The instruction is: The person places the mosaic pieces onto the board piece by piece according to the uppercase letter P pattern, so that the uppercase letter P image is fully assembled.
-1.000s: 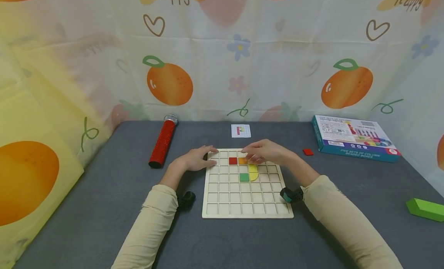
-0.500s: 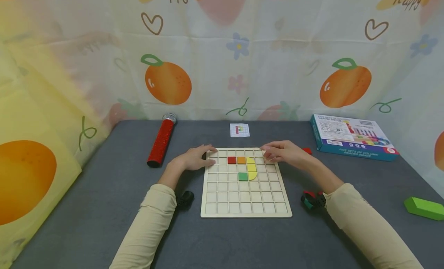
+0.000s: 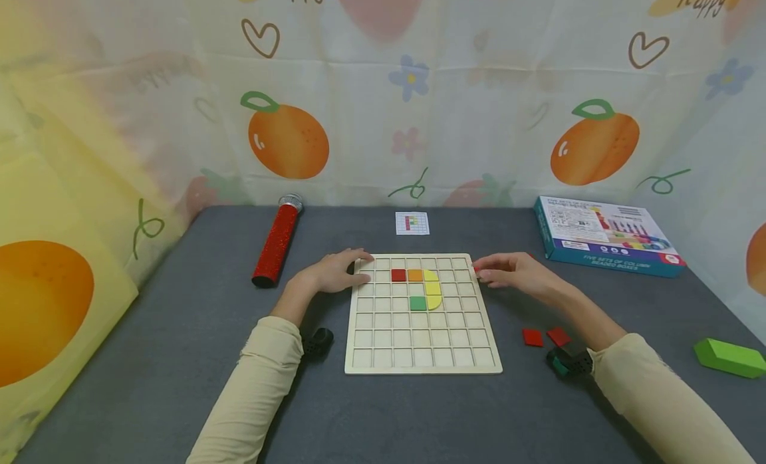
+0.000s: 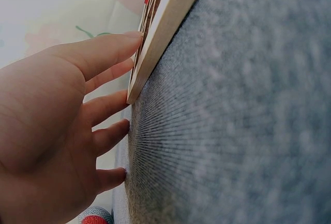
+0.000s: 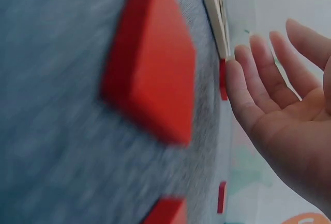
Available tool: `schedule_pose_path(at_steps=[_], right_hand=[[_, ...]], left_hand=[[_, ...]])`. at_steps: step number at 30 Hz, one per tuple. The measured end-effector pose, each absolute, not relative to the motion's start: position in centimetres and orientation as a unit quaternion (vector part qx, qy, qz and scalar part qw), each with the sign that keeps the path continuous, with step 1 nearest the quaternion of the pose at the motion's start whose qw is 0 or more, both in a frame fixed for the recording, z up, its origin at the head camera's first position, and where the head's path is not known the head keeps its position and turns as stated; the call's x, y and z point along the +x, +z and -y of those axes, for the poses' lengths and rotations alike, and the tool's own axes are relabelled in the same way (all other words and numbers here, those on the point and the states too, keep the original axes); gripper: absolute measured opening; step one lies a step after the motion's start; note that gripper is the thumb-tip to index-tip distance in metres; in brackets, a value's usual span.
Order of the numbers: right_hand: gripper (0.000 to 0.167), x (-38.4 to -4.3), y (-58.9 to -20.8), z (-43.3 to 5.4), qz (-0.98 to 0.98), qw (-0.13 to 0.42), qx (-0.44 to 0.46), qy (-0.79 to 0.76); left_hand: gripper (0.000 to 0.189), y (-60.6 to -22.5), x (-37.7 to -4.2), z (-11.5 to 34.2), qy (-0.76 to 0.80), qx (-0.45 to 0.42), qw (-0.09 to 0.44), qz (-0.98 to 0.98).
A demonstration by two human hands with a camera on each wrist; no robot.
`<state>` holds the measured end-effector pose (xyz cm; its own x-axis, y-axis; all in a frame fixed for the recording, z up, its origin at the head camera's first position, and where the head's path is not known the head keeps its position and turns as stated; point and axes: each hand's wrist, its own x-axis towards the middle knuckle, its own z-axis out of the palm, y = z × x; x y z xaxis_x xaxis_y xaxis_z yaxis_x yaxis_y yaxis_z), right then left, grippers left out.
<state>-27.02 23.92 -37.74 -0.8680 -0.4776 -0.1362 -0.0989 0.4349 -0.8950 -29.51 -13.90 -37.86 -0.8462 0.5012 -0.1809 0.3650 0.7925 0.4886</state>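
My left hand [image 3: 329,271] rests at the far left corner of a pale wooden grid board [image 3: 421,353]. In the left wrist view its thumb touches the board's edge, with the other fingers spread along the corner. A red tile [image 3: 398,275], an orange tile [image 3: 415,275], a yellow square tile [image 3: 432,288] between two round-cornered yellow pieces, and a green tile [image 3: 417,304] sit in the grid. My right hand [image 3: 516,272] is just off the board's right side, its fingers extended and holding nothing. A red tile [image 5: 223,79] lies by its fingertips, beside the board.
Two red tiles [image 3: 532,337] lie near my right wrist. A printed grid card [image 3: 412,223] is behind the board. A red microphone [image 3: 277,244] lies at left, a teaching-toy box [image 3: 610,238] at back right, a green block [image 3: 730,358] at far right.
My right hand has moved right, off the board, uncovering the orange and yellow tiles. The red tiles by its wrist have come into sight. My left hand stays at the corner.
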Motion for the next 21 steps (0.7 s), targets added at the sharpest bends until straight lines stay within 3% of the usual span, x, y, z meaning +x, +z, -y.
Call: schedule_pose_path(at_steps=[21], right_hand=[[0.04, -23.9, -38.0, -27.5, -0.839, 0.179, -0.264, -0.441]], left_hand=[[0.05, -38.0, -29.7, 13.8, 0.228, 0.221, 0.158, -0.935]])
